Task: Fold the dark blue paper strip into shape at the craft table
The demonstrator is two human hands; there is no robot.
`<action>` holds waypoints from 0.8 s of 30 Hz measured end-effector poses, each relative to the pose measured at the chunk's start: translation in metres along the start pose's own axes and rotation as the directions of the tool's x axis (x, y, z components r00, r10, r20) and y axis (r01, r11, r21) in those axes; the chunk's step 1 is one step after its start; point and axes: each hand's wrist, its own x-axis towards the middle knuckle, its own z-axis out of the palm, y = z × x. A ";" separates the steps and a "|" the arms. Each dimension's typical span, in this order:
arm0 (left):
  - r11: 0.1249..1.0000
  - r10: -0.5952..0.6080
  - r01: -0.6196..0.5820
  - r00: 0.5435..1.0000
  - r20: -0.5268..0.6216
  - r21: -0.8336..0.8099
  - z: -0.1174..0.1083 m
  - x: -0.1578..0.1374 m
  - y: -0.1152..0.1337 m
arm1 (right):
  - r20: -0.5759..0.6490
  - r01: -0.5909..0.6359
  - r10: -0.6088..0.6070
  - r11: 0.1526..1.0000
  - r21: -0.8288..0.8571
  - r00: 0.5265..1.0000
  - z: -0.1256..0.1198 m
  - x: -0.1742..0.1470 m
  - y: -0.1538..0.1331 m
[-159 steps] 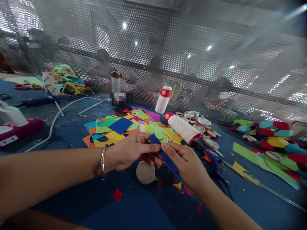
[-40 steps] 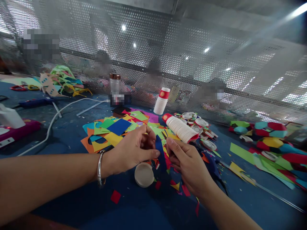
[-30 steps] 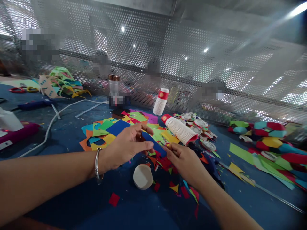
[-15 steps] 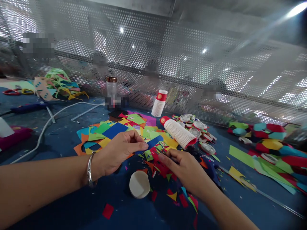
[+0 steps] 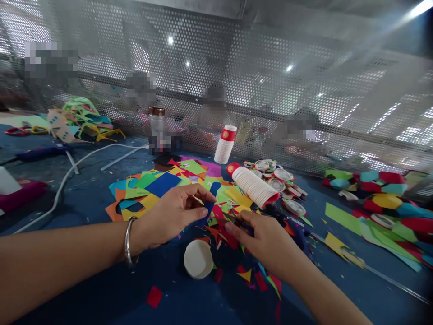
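Between the thumb and fingers of my left hand [image 5: 174,210] is a small strip of blue paper [image 5: 209,208], standing nearly upright. My right hand [image 5: 255,232] is closed around a pair of scissors [image 5: 231,218]; only their dark blades show, pointing left toward the blue strip, and the handles are mostly hidden by my fingers. Blades and paper look apart. Below and between both hands, a short white paper cup [image 5: 198,259] rests with its open mouth facing me. Colourful paper scraps [image 5: 233,239] lie under my hands.
Behind my hands spreads a heap of coloured paper [image 5: 164,184]. One stack of paper cups [image 5: 223,151] stands upright, another cup stack [image 5: 255,187] lies on its side. White rings [image 5: 282,175] pile at right, near colourful paper shapes [image 5: 382,180]. A white cable [image 5: 62,180] crosses the left.
My left hand has turned the blue strip from slanting right to nearly upright, its fingers curling further over it. My right hand has barely moved, still holding the scissors.
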 end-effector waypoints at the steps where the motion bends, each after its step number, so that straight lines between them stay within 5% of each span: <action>1: 1.000 -0.002 0.002 1.000 0.012 0.028 0.000 0.000 0.000 | 0.018 -0.006 0.006 1.000 -0.027 1.000 0.000 0.000 0.000; 9: 0.999 -0.025 0.023 0.995 0.091 0.028 0.008 -0.015 0.015 | 0.065 0.002 0.008 0.990 -0.141 0.998 0.000 -0.004 -0.004; 12: 0.986 -0.047 0.014 0.980 0.194 0.166 0.019 -0.039 0.027 | 0.109 0.026 -0.012 0.991 -0.128 0.994 -0.002 -0.006 -0.002; 15: 0.955 0.044 -0.133 0.946 0.320 0.264 0.033 -0.064 0.031 | 0.112 0.040 -0.027 0.993 -0.113 0.993 -0.004 -0.008 0.000; 17: 0.927 0.055 -0.217 0.885 0.463 0.305 0.040 -0.075 0.027 | 0.100 0.041 -0.031 0.994 -0.101 0.995 -0.004 -0.009 -0.001; 20: 0.823 0.066 -0.365 0.823 0.565 0.435 0.045 -0.082 0.017 | 0.093 0.049 -0.041 0.995 -0.091 0.995 -0.004 -0.009 -0.002; 24: 0.592 0.204 -0.557 0.803 0.560 0.583 0.050 -0.087 0.003 | 0.096 0.066 -0.057 0.994 -0.088 0.994 -0.004 -0.010 -0.002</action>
